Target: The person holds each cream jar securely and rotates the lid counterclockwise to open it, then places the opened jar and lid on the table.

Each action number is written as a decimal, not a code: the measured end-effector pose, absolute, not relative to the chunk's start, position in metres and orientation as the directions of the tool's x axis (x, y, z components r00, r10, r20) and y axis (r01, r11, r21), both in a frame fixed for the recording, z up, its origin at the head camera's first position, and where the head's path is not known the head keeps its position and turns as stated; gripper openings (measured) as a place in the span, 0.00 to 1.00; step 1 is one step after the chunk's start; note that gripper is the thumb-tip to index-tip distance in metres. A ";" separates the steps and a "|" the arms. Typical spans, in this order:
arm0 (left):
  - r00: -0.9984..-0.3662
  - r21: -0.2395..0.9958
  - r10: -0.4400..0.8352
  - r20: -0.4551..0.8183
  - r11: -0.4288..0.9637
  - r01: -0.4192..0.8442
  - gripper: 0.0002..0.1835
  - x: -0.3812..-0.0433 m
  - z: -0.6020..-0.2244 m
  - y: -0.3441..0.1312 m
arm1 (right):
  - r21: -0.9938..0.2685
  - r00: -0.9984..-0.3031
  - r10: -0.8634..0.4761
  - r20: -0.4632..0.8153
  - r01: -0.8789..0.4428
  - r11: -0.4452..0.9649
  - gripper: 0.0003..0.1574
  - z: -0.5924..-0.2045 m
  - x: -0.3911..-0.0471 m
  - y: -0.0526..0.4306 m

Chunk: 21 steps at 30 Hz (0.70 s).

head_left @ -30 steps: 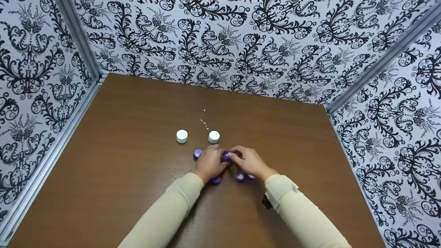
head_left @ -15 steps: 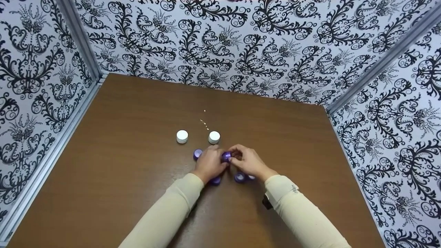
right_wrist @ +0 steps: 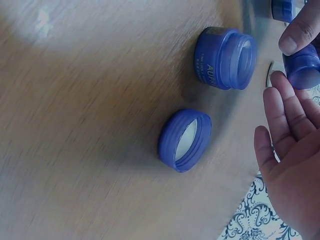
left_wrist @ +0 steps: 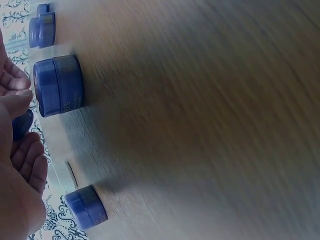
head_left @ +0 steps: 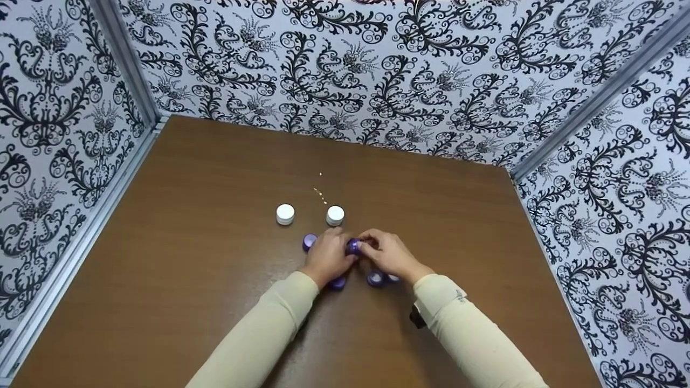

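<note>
In the head view, my left hand grips a small purple cosmetic jar from the left, above the table's middle. My right hand pinches the same jar from the right, thumb against its side. The right wrist view shows this jar between a thumb and several fingers. Below the right hand an open purple jar stands beside its loose lid, which lies with its hollow side showing. Another purple jar is partly hidden under my left wrist, and one more purple jar sits left of the left hand.
A white round container and a second white container stand beyond the hands. Small pale specks are scattered behind them on the brown table. Patterned panels enclose the table at the back and sides.
The right thumb and fingers shift on the held jar: half a second ago the thumb sat lower, now it lies against the jar's side. The left hand and the standing jars stay put.
</note>
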State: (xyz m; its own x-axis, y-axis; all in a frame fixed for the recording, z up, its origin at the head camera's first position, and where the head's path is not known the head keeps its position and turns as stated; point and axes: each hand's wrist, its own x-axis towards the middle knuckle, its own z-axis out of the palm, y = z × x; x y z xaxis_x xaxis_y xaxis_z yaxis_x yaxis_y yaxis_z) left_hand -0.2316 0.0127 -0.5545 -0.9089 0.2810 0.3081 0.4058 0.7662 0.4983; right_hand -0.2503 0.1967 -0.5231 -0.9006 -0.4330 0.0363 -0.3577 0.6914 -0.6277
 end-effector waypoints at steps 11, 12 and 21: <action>-0.909 0.515 0.289 0.302 0.753 0.410 0.20 -0.231 -0.552 0.012 | -0.669 -0.887 -0.461 0.033 -0.362 0.649 0.13 -0.523 -0.252 0.198; -0.909 0.516 0.291 0.298 0.752 0.410 0.20 -0.231 -0.551 0.012 | -0.671 -0.886 -0.463 0.035 -0.364 0.645 0.13 -0.522 -0.252 0.198; -0.908 0.533 0.301 0.292 0.736 0.416 0.19 -0.232 -0.552 0.011 | -0.698 -0.880 -0.473 0.028 -0.356 0.621 0.17 -0.519 -0.251 0.197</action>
